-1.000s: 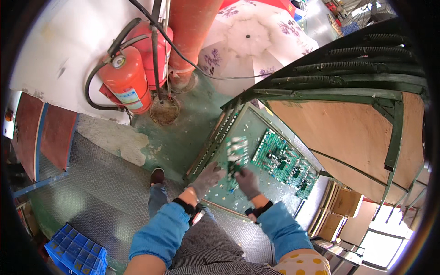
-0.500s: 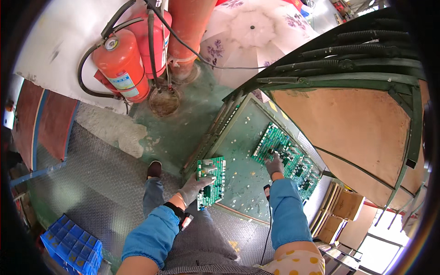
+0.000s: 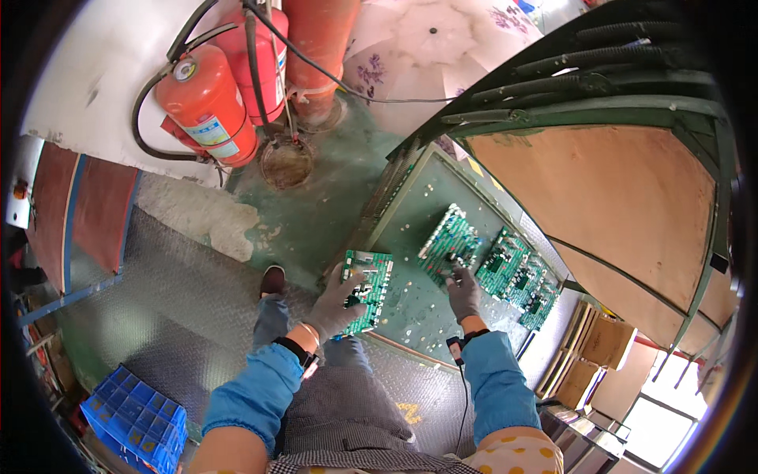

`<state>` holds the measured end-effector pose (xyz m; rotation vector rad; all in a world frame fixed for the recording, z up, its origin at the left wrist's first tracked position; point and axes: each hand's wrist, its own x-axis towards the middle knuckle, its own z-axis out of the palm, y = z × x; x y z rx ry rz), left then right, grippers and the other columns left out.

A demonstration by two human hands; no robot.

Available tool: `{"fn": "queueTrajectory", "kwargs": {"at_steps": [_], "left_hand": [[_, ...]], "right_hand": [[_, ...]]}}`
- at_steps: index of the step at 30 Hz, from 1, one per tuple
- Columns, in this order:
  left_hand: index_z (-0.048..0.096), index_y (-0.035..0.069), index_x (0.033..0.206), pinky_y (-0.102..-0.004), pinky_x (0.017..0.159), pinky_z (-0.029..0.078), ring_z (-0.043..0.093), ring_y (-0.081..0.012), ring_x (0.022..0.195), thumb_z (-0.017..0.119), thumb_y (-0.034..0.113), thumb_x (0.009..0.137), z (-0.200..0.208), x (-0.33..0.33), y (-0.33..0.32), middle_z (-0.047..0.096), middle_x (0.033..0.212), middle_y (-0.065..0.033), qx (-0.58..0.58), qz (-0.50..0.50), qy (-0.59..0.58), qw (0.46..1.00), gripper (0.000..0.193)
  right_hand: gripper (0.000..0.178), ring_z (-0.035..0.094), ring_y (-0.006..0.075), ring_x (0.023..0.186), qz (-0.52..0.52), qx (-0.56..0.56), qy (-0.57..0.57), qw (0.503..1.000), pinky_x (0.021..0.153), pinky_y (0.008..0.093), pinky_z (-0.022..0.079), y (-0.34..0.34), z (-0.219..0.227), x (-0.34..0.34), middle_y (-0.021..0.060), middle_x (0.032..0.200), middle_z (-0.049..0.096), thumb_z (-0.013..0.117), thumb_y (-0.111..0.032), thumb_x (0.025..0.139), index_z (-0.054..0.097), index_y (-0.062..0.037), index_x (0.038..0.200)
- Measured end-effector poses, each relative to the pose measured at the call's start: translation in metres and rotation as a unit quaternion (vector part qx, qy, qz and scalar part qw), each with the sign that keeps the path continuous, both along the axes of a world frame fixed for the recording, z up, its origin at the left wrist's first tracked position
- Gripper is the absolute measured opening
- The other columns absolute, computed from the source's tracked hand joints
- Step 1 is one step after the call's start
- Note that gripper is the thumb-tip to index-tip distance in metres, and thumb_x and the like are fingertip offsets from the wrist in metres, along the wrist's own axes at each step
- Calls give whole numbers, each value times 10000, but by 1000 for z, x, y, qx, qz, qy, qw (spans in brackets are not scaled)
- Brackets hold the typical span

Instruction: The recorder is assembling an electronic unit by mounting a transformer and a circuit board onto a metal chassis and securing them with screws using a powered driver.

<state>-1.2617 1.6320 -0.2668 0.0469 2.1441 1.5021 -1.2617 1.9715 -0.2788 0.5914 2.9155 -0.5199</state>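
My left hand [image 3: 333,310], in a grey glove, is at the left edge of a green circuit board [image 3: 377,286], its thumb and fingers reaching over the board's face. That board lies or is held at the near left corner of a green tabletop [image 3: 410,316]; whether it rests there I cannot tell. Also gloved in grey, my right hand [image 3: 464,295] has its fingers closed at the near edge of a second circuit board [image 3: 448,243]; the exact grip is partly hidden. Right of this board lie more green circuit boards [image 3: 517,276].
A dark metal frame with a brown panel [image 3: 608,189] rises along the table's right side. Red fire extinguishers [image 3: 209,107] stand far left, near an open umbrella [image 3: 434,59]. A blue crate [image 3: 136,419] sits low left; cardboard boxes [image 3: 604,344] are at right.
The second board has shifted left with my right hand, and a gap now separates it from the other boards. My left hand and its board have moved slightly away from me.
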Motion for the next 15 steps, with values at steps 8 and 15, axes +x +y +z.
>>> {"fn": "queueTrajectory", "kwargs": {"at_steps": [8, 15], "left_hand": [[586, 28, 1189, -347, 1005, 394, 529, -289, 1150, 677, 380, 825, -48, -9, -4, 574, 1174, -154, 107, -15, -100, 989, 514], [622, 100, 1172, -343, 919, 419, 543, -138, 1057, 606, 471, 887, 6, -23, 4, 607, 1168, -31, 369, 103, -412, 827, 468]], "right_hand": [[185, 619, 182, 840, -24, -268, -11, 963, 739, 311, 500, -46, 34, 57, 100, 941, 620, 646, -78, 823, 614, -23, 997], [211, 519, 371, 1054, 168, -234, 27, 957, 916, 447, 446, -112, 37, 100, 157, 1061, 557, 622, -59, 793, 581, -73, 1000]]}}
